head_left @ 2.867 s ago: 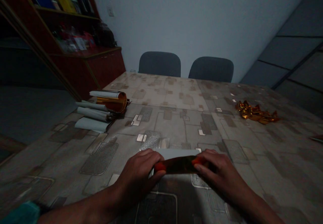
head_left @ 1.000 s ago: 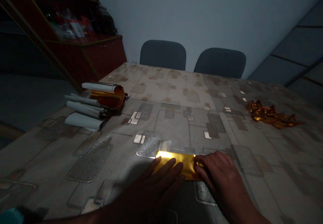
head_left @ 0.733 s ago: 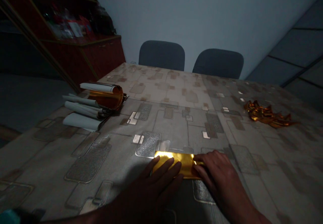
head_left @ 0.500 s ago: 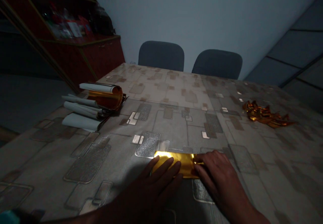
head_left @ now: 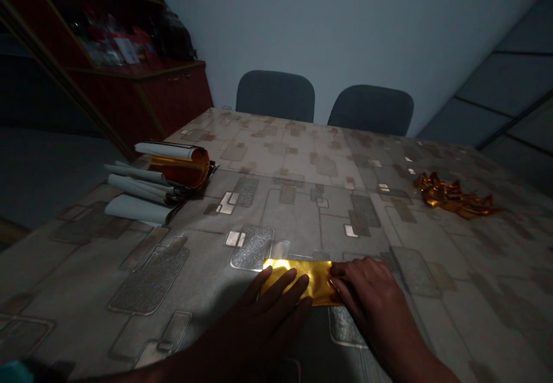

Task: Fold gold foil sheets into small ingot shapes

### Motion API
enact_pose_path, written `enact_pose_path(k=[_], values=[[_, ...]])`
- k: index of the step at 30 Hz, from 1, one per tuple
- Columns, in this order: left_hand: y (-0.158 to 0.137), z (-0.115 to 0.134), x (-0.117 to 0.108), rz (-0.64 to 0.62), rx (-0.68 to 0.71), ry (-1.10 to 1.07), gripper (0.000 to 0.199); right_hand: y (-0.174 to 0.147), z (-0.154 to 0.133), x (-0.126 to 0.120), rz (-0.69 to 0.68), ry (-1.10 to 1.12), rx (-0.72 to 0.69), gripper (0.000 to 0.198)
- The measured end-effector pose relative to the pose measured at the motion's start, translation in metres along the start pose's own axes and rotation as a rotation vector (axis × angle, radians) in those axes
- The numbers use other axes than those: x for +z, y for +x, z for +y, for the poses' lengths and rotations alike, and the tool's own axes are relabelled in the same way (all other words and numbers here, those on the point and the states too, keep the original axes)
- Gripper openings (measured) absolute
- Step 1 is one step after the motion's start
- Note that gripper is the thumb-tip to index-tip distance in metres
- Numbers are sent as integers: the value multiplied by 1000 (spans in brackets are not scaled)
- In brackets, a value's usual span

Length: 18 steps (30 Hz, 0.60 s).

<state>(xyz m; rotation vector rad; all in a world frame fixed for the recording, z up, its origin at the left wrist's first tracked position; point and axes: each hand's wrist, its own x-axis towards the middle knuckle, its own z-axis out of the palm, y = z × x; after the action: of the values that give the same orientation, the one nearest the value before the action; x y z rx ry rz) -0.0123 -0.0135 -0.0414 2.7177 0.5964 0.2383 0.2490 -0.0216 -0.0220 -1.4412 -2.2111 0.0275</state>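
A shiny strip of gold foil paper (head_left: 317,282) lies flat on the patterned tablecloth (head_left: 298,227) close in front of me. My left hand (head_left: 272,319) rests over its left part, fingers spread and pressing it down. At the right end, my right hand (head_left: 371,296) pinches the edge of the foil paper between thumb and fingers. The exact fold under those fingertips is hidden.
Curled sheets of gold foil paper with pale backs (head_left: 151,190) lie at the table's left. A heap of folded gold foil pieces (head_left: 458,196) sits at the right. Two grey chairs (head_left: 276,95) stand beyond the far edge, and a red cabinet (head_left: 173,95) at back left.
My right fingers have pressed down and closed slightly at the right end of the foil paper, whose surface there looks more creased. My left hand has stayed in place.
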Motion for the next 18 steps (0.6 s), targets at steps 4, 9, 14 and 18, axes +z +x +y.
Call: enact_pose_path(k=[4, 9, 14, 18], values=[[0, 1, -1, -14, -6, 1, 99, 2, 1, -3, -7, -55, 25, 27], [0, 6, -10, -42, -31, -12, 107, 4, -11, -17, 111, -79, -87, 17], [6, 13, -25, -65, -58, -59, 98, -15, -36, -13, 48, -38, -332, 31], [9, 14, -34, -55, -36, -89, 96, -36, -42, -5, -120, -102, -307, 65]])
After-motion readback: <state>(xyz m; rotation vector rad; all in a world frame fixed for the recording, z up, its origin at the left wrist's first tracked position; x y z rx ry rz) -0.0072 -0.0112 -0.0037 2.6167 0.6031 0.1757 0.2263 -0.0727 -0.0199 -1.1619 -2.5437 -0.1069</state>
